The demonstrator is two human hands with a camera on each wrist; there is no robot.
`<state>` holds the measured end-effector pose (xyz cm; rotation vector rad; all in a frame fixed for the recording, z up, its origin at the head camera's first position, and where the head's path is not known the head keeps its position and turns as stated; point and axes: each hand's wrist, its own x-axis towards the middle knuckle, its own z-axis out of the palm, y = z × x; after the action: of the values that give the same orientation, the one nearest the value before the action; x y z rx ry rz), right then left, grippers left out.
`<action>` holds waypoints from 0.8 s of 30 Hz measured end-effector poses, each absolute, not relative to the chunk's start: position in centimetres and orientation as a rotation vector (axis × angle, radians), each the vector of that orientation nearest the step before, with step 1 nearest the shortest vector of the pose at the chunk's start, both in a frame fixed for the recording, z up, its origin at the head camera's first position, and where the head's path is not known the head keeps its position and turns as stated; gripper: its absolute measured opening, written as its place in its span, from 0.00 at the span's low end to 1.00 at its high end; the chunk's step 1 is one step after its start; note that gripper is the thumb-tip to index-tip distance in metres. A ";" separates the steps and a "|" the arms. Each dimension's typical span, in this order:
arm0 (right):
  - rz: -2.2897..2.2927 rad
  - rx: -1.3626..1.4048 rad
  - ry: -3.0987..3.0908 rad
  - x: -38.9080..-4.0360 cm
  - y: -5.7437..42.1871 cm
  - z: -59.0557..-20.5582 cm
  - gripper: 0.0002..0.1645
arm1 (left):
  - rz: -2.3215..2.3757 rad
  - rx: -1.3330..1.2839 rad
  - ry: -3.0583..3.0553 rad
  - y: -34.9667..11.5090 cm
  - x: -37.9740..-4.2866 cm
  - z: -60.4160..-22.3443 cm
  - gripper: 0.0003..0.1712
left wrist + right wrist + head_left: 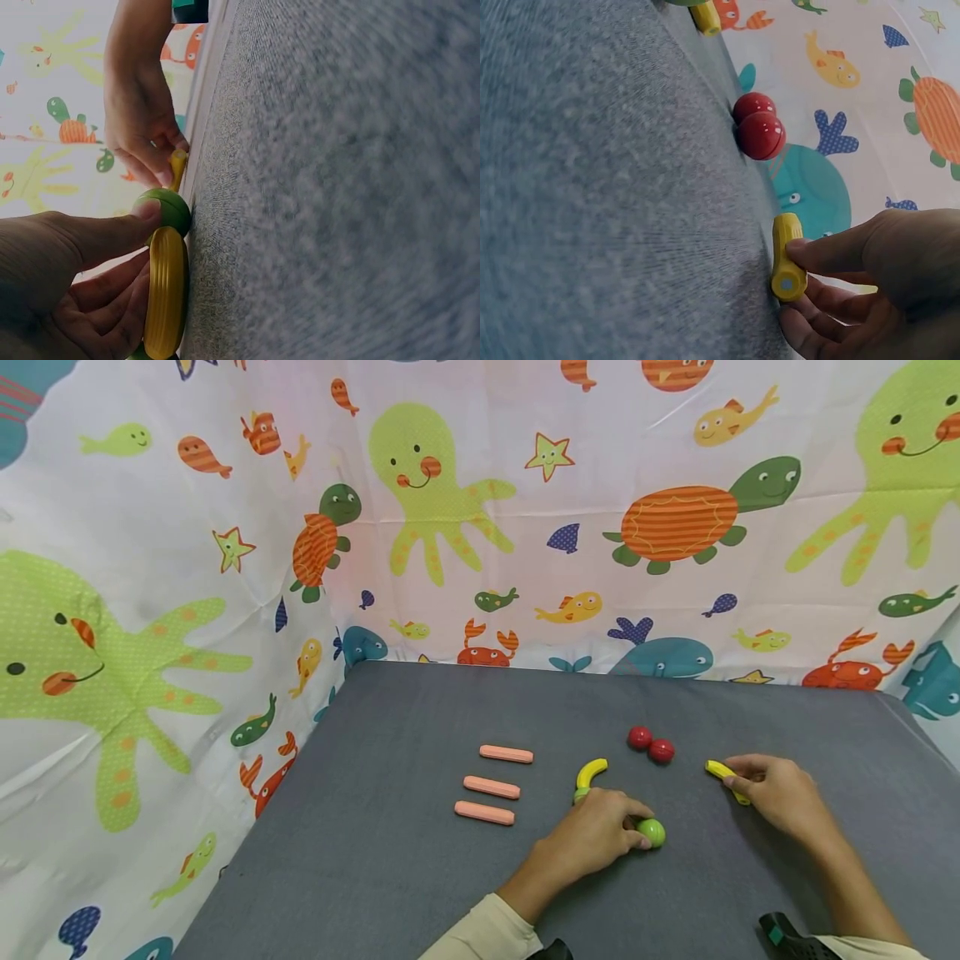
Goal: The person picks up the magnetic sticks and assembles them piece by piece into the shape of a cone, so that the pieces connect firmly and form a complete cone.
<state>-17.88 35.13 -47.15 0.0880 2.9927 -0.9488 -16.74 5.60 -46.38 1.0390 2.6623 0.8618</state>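
My left hand [592,837] pinches a small glossy green ball [651,833] between thumb and fingertips, close over the table. Just beside that hand lies a curved yellow toy banana [590,773], its near end green and partly hidden by the hand. In the left wrist view, the yellow banana [166,292] stands right next to the green ball [172,214]. Further right, my right hand [783,797] pinches a short yellow stick-like piece [722,769] at the table surface. In the right wrist view, the thumb presses on the side of this yellow piece [786,247].
Two red balls [662,751] sit together between and beyond the hands. On the left, several pink sausage-shaped pieces lie in a column, one of them nearest [484,813]. A grey cloth covers the table [337,877]. Behind it hangs a curtain [480,602] printed with sea animals.
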 end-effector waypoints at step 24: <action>-1.161 0.025 2.821 -17.3 32.4 -45.2 0.27 | 0.906 1.009 2.738 5.4 -17.0 -46.6 0.17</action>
<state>-17.27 32.36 -45.24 0.0255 2.8208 -1.1608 -17.04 5.41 -46.62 1.0087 2.7376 0.9057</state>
